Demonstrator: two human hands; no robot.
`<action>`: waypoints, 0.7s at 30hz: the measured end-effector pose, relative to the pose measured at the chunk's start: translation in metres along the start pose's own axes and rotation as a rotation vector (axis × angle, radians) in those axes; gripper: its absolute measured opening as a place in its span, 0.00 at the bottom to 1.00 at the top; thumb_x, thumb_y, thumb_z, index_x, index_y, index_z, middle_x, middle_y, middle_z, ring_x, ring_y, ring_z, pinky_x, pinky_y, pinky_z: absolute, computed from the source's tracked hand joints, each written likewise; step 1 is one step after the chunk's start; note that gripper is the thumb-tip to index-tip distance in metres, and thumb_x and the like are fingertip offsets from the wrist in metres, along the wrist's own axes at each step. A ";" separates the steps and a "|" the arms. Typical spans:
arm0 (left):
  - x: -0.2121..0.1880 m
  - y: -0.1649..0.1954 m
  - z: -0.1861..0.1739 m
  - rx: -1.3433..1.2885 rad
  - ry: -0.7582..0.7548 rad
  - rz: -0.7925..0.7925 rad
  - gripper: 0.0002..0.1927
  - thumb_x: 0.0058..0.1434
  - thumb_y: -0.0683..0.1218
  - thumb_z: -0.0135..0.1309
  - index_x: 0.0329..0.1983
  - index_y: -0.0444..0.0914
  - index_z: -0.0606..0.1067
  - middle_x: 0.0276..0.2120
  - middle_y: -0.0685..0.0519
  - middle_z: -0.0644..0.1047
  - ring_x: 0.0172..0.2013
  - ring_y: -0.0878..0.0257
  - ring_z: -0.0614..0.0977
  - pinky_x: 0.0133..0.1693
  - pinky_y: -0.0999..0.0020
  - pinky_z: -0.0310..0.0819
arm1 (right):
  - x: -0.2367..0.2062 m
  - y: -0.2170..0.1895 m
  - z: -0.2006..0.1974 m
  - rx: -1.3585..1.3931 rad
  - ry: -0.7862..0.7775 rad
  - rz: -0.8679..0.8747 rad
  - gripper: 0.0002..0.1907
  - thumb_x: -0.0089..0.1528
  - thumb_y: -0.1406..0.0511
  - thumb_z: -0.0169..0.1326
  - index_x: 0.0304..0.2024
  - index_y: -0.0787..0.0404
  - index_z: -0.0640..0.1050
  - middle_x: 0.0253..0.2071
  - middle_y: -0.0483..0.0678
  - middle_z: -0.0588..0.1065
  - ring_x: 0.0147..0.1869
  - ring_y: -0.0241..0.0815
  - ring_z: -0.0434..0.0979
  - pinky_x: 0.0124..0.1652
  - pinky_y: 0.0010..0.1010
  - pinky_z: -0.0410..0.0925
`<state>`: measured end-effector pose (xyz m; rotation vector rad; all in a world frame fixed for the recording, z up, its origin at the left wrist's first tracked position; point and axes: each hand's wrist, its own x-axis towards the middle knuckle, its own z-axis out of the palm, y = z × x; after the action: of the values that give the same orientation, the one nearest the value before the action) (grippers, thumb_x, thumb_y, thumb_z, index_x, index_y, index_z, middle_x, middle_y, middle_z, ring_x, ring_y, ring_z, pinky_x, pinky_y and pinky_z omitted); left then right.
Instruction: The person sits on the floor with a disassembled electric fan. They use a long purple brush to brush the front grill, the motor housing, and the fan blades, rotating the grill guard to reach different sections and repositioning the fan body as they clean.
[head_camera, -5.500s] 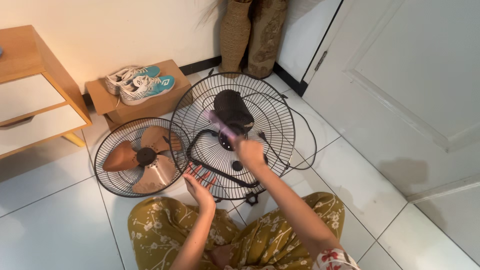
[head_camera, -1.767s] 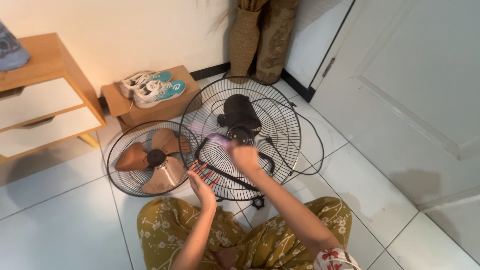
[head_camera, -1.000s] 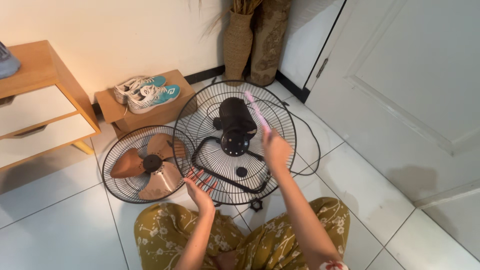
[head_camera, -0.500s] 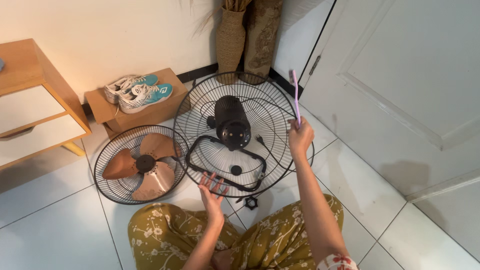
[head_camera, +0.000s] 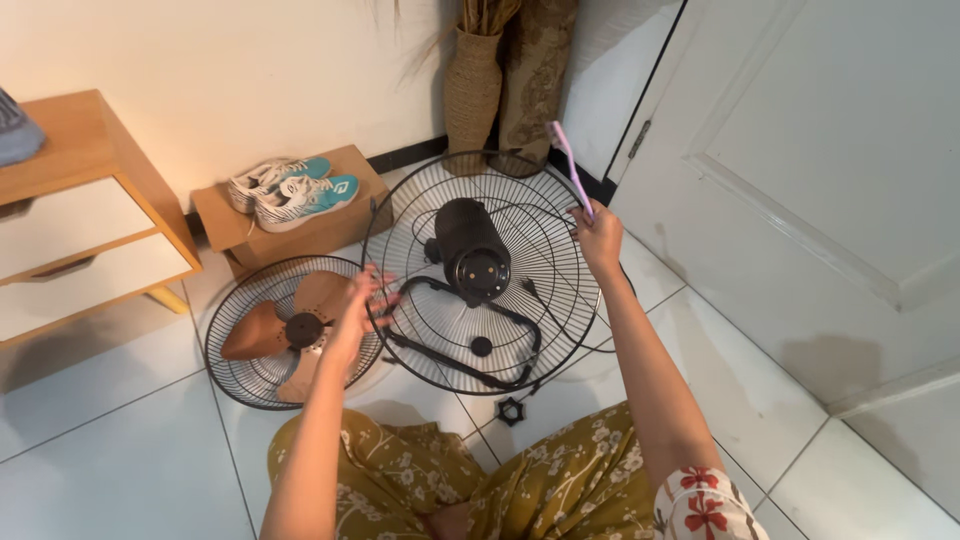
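R hand (head_camera: 600, 235) has lifted the pink brush (head_camera: 568, 165) off the motor (head_camera: 472, 250), now gripped up by rear guard (head_camera: 560, 300) rim; L hand (head_camera: 358, 312) open, prob. touching guard's left edge; brushing paused.

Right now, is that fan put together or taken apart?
Taken apart: the blade lies in one grille, beside the motor on the other grille.
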<state>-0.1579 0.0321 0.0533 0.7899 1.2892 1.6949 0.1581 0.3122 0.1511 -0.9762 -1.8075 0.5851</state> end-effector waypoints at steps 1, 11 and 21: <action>0.003 0.002 0.007 0.011 -0.026 -0.069 0.40 0.63 0.69 0.42 0.72 0.44 0.60 0.62 0.48 0.72 0.53 0.54 0.79 0.48 0.56 0.78 | 0.004 -0.008 0.001 -0.092 -0.012 0.002 0.06 0.66 0.68 0.58 0.42 0.67 0.79 0.24 0.54 0.73 0.26 0.46 0.77 0.30 0.37 0.70; -0.035 -0.063 0.040 -0.201 0.391 0.065 0.38 0.69 0.69 0.35 0.61 0.33 0.69 0.48 0.46 0.80 0.37 0.55 0.84 0.34 0.58 0.82 | -0.143 -0.055 0.056 -0.616 -0.336 -0.685 0.14 0.65 0.57 0.55 0.33 0.60 0.74 0.30 0.53 0.75 0.34 0.55 0.76 0.39 0.47 0.66; -0.045 -0.067 0.043 -0.248 0.399 0.078 0.37 0.70 0.69 0.33 0.63 0.35 0.68 0.49 0.45 0.80 0.38 0.55 0.85 0.33 0.60 0.82 | -0.157 -0.012 0.076 -0.660 -0.363 -0.591 0.16 0.69 0.56 0.48 0.34 0.60 0.72 0.18 0.50 0.74 0.17 0.51 0.75 0.19 0.43 0.67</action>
<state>-0.0849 0.0182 0.0012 0.3696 1.2829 2.1004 0.1180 0.1780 0.0461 -0.7004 -2.5531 -0.2450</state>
